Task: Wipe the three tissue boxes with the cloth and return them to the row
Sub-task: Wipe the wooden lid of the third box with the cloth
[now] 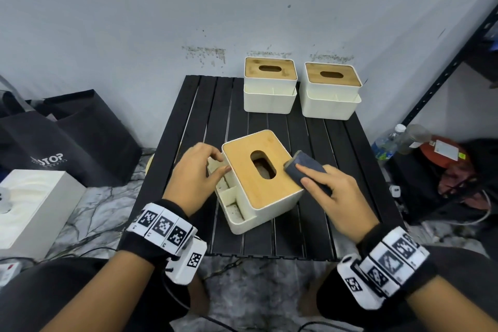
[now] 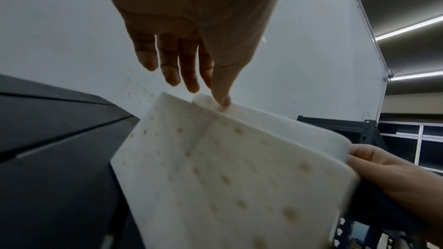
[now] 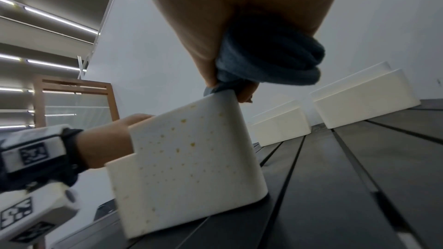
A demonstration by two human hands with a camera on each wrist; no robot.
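A white tissue box point(image 1: 272, 206) with a bamboo lid sits angled in the middle of the black slatted table point(image 1: 215, 116). Its yellow-spotted side wall point(image 3: 191, 158) fills the wrist views point(image 2: 215, 168). My left hand point(image 1: 199, 172) pinches the rim of its side compartment between thumb and index finger. My right hand point(image 1: 331, 191) grips a folded dark blue cloth point(image 1: 307, 170) and presses it on the lid's right edge; the bunched cloth point(image 3: 268, 60) shows under the palm. Two more tissue boxes point(image 1: 270, 83) point(image 1: 331, 90) stand side by side at the table's back.
Black bags point(image 1: 67, 137) and a white carton point(image 1: 35, 205) lie on the floor to the left. On the right stand plastic bottles point(image 1: 388, 143) and a black metal rack point(image 1: 444, 75). The wall rises right behind the back boxes.
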